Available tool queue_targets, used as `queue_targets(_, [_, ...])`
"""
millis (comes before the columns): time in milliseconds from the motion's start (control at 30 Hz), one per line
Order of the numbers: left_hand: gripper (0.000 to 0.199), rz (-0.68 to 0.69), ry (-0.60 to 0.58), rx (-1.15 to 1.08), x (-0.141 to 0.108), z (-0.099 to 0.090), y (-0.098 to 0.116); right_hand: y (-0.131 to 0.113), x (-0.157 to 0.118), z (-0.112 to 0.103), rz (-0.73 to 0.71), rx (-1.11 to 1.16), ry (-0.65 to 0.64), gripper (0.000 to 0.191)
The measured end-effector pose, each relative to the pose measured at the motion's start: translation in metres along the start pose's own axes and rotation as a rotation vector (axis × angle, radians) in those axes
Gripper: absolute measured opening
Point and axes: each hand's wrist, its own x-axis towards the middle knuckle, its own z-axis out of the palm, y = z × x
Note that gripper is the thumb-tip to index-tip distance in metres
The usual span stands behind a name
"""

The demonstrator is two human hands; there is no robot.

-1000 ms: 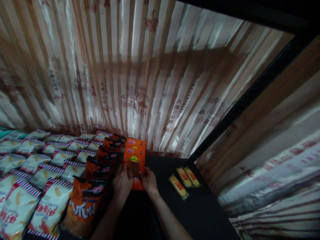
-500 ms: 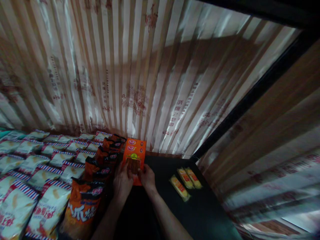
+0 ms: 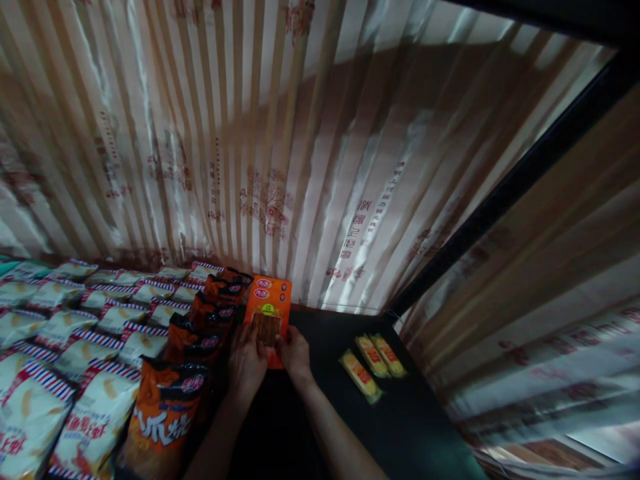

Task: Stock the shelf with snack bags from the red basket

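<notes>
An orange snack packet point(image 3: 283, 309) with a clear window over brown strips lies at the back of the dark table, against the curtain. Its logo shows twice at the top, so a second packet may be stacked under it. My left hand point(image 3: 249, 360) grips the left side, fingers resting over the window. On the lower right edge, my right hand point(image 3: 295, 358) is closed, thumb on the front; its other fingers are partly hidden. Left of my left hand stands a column of orange-and-black snack bags point(image 3: 165, 410).
Rows of white snack bags point(image 3: 95, 410) with striped edges fill the left. Several small yellow packs, one a yellow pack point(image 3: 360, 376), lie on the black table point(image 3: 400, 427) to the right. A patterned curtain point(image 3: 280, 133) hangs behind, beside a dark slanted post point(image 3: 505, 193).
My left hand's fingers have flattened a little further over the packet's window. Both hands and the packet stay in nearly the same place; the view tilts slightly.
</notes>
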Motion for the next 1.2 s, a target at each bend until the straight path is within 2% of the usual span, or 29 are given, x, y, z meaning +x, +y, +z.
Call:
queue_targets(333, [0.039, 0.050, 0.016, 0.037, -0.001, 0.002, -0.001, 0.007, 0.003, 0.003, -0.030, 0.075, -0.006, 0.022])
queue_targets(500, [0.037, 0.162, 0.066, 0.043, -0.004, 0.006, 0.000, 0.013, 0.005, 0.007, -0.060, 0.110, 0.018, 0.023])
queue_targets(600, [0.039, 0.207, 0.053, 0.021, -0.005, 0.010, 0.000, 0.014, 0.005, 0.008, -0.081, 0.105, 0.033, 0.021])
queue_targets(767, [0.039, 0.182, 0.004, 0.019, -0.006, 0.012, 0.000, 0.014, 0.005, 0.006, -0.101, 0.105, 0.037, 0.022])
queue_targets(967, [0.037, 0.178, 0.003, 0.014, -0.005, 0.012, 0.001, 0.014, 0.005, 0.004, -0.103, 0.114, 0.008, 0.022])
queue_targets(1200, [0.038, 0.194, -0.010, 0.039, -0.004, 0.015, -0.001, 0.009, 0.006, 0.001, -0.089, -0.057, -0.013, 0.023])
